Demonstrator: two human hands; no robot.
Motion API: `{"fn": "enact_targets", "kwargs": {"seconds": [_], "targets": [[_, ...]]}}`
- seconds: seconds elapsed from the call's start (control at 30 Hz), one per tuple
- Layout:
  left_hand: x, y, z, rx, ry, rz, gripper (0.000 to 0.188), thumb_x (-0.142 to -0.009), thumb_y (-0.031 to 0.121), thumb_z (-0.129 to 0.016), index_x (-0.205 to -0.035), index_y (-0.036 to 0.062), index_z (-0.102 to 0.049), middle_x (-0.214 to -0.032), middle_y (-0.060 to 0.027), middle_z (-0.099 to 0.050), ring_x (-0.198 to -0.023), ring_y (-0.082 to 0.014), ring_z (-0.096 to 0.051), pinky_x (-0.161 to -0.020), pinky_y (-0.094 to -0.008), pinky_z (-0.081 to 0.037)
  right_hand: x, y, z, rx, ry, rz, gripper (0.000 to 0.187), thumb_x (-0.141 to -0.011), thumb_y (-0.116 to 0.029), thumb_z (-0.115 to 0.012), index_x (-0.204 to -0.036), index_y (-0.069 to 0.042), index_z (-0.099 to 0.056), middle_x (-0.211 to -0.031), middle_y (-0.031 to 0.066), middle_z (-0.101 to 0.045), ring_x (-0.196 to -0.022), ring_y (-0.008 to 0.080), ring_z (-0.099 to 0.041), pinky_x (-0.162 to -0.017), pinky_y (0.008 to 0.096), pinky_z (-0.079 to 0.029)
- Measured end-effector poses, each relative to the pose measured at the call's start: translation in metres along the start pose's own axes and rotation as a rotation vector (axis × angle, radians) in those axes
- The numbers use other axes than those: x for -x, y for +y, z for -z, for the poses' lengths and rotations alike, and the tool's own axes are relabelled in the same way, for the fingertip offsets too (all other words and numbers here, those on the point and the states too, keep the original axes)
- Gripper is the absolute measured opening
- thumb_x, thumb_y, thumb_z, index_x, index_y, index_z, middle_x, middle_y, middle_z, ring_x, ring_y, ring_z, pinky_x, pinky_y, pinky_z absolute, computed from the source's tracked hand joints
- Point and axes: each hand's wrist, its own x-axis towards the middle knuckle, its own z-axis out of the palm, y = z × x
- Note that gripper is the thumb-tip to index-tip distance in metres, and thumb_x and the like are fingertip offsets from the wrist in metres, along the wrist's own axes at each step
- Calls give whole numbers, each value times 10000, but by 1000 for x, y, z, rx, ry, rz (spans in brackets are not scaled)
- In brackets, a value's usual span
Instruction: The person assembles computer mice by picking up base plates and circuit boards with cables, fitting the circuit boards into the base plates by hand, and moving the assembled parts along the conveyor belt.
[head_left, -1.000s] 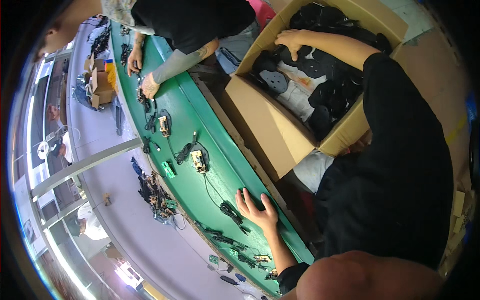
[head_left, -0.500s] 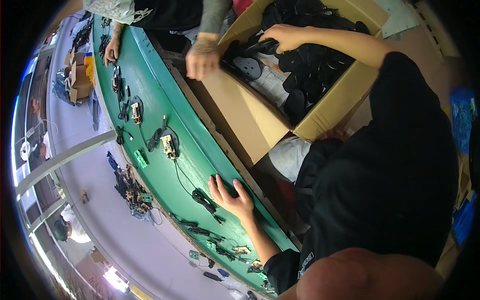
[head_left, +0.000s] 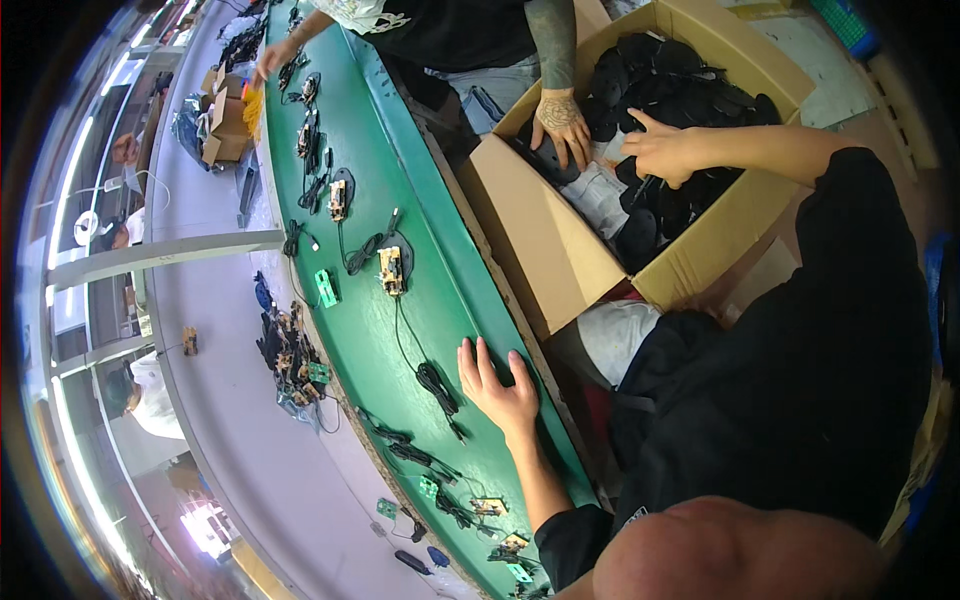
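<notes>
Shifted deeper among the black parts [head_left: 690,70] in the cardboard box [head_left: 560,250], the right hand [head_left: 665,150] picks with narrow grip, left hand [head_left: 500,385] flat on the green surface [head_left: 430,290]; lifting one out likely follows.

Right hand [head_left: 665,150]: fingertips buried among black parts [head_left: 690,80] in cardboard box [head_left: 545,250]; grip undeterminable; the parts' exact kind too jumbled to tell.
Left hand [head_left: 500,385]: flat on green belt [head_left: 420,300]; palm underside hidden.
Co-worker's hand [head_left: 560,120]: tattooed, fingertips dipping into the box, partly covered.
Co-worker's torso: cut off by the top edge.
Heap of small assemblies [head_left: 290,350] beside the belt: too small to identify.
Belt's lower end: lost in rim distortion.
</notes>
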Motion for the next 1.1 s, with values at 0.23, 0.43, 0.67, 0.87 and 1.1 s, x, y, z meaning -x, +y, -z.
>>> {"fn": "enact_targets", "kwargs": {"seconds": [0.23,0.43,0.67,0.87,1.1], "targets": [[-8,-11,15,-30,43,3,464,-882,177,-686,-1288,-35,-614,-1406,-252,-537,-1299,-435,-499,-1098,-502,-375,-24,8,-4,-237,115,113,687,-595,-359,-893,-1206,-92,-729,-1501,188,-450,-1447,299,-350,-1223,557,-166],[-1,-24,10,157,100,113,521,-846,198,-752,-1302,-6,-604,-1392,-229,-548,-1311,-419,-494,-1098,-493,-393,-71,0,-53,-796,-194,-4,1580,-445,-523,-977,-1603,-26,-24,-1633,243,-203,-1522,372,-177,-1244,447,-197],[-70,-128,239,747,1161,280,127,-974,186,-526,-1039,80,-550,-995,-49,-592,-886,-150,-557,-739,-338,-439,-51,-18,-51,-541,-165,62,1486,-473,-569,-951,-1548,63,-143,-1636,289,-91,-1521,436,-132,-1231,478,-232],[-18,-63,186,535,936,249,571,-1023,223,-470,-1496,-70,-338,-1209,-190,-582,-1031,-229,-586,-920,-362,-480,-91,-34,-55,-492,-183,92,1505,-461,-586,-942,-1627,-187,-77,-1649,294,-20,-1526,472,-42,-1216,545,-224],[76,-19,29,619,480,435,526,-937,27,-645,-1431,-49,-482,-1182,-139,-628,-925,-166,-629,-832,-303,-517,-56,-22,-58,-409,-180,95,1173,-503,-539,-912,-1479,-77,-451,-1565,300,-258,-1412,497,-287,-1150,522,-348]]}}
